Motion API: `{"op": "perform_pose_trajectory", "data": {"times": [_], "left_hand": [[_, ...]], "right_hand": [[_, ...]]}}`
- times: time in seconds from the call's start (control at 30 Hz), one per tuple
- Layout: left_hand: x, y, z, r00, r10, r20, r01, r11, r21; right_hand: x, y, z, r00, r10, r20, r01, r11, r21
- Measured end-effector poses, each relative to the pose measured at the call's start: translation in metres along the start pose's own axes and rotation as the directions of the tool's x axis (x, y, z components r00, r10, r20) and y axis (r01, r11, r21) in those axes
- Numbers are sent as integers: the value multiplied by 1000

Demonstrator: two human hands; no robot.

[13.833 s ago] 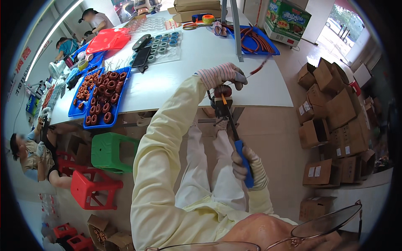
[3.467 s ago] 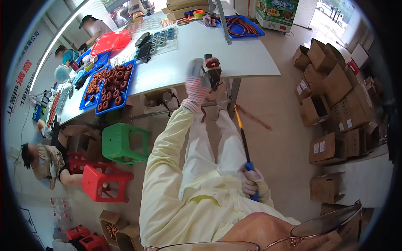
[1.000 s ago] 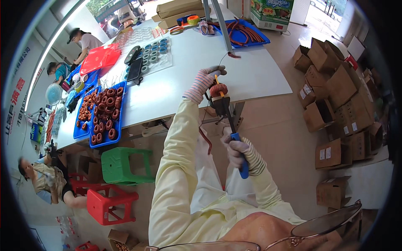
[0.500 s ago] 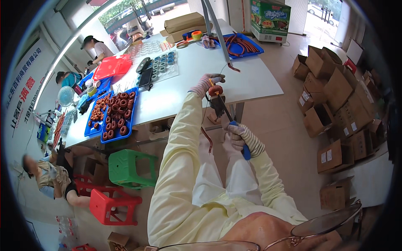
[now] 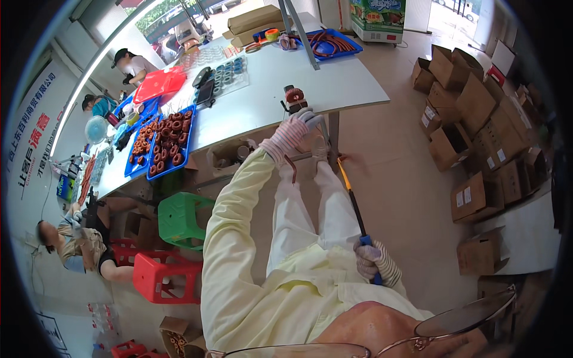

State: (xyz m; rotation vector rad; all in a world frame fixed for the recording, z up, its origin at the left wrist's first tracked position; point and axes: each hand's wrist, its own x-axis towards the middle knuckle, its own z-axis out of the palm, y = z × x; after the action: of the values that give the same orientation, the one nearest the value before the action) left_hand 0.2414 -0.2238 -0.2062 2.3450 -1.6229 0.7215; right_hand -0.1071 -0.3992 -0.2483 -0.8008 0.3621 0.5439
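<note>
My left hand (image 5: 291, 132), in a pink-striped glove, is at the table's near edge with its fingers curled just below a red-brown wire-wound ring coil (image 5: 294, 95). The coil sits on a dark holder (image 5: 296, 106) at that edge. What the fingers close on is hidden. A thick copper-coloured wire (image 5: 292, 170) hangs below this hand. My right hand (image 5: 376, 262), in a grey-striped glove, is down by my waist, wrapped round the blue handle of a long tool (image 5: 356, 209). Its dark shaft ends in a yellow-orange part, apart from the coil, with its tip smeared by motion.
Blue trays (image 5: 173, 140) of wound coils lie on the white table (image 5: 256, 101), left of my arm. Another blue tray (image 5: 328, 45) holds red-brown wires. Green (image 5: 179, 221) and red stools (image 5: 161, 277) stand left. Cardboard boxes (image 5: 453, 140) are piled right. Several people sit at left.
My right hand has drawn the tool away from the coil, down toward my waist. My left hand has shifted from above and beside the coil to just below it. The view has shifted slightly.
</note>
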Motion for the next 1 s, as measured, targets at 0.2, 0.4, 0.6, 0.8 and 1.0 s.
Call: {"op": "perform_pose_trajectory", "data": {"times": [0.2, 0.4, 0.6, 0.8, 1.0], "left_hand": [[23, -58, -27, 993, -113, -28, 88, 885, -458], [57, -121, -8, 783, -620, -40, 247, 369, -896], [42, -131, 66, 802, -553, 224, 268, 0, -963], [-23, -175, 108, 562, -827, -11, 535, 374, -758], [10, -31, 8, 935, -172, -311, 243, 948, 206]], "right_hand": [[86, -39, 17, 879, -459, -129, 301, 744, -597], [152, -100, 48, 946, -315, 71, 309, 819, -484], [203, -129, 67, 947, -227, 229, 248, 967, -67], [153, -80, 71, 878, -228, 421, 34, 907, 420], [40, -18, 9, 917, -119, 381, 5, 958, 287]]}}
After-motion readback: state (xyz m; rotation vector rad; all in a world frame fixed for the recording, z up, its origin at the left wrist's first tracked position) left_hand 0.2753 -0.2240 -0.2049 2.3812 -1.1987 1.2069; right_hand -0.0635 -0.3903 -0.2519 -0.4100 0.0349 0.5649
